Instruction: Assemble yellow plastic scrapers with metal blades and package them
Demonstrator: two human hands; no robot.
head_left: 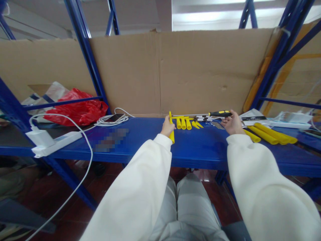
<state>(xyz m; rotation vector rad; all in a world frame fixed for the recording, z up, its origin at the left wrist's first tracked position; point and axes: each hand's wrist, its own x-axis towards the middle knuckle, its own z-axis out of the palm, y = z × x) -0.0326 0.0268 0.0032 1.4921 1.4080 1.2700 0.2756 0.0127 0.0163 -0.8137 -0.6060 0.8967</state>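
Observation:
My left hand [167, 127] is closed around a yellow plastic tube-like piece [172, 137], held upright over the blue tabletop. In my right hand [233, 124] is a screwdriver [220, 113] with a black and yellow handle. Its long thin shaft points left, toward the upper part of the yellow piece; whether the tip touches it I cannot tell. Between my hands lie several short yellow tubes [183, 124], small pointed yellow pieces [197, 124] and black-and-white sticks [203, 118]. Small bits [213, 124] near the sticks are too tiny to name.
Longer yellow tubes [271, 134] lie right of my right hand. A white power strip [60, 142] with a charger and a coiled white cable [111, 119] are on the left, near a red plastic bag [77, 107]. Cardboard [200, 67] walls the back between blue posts.

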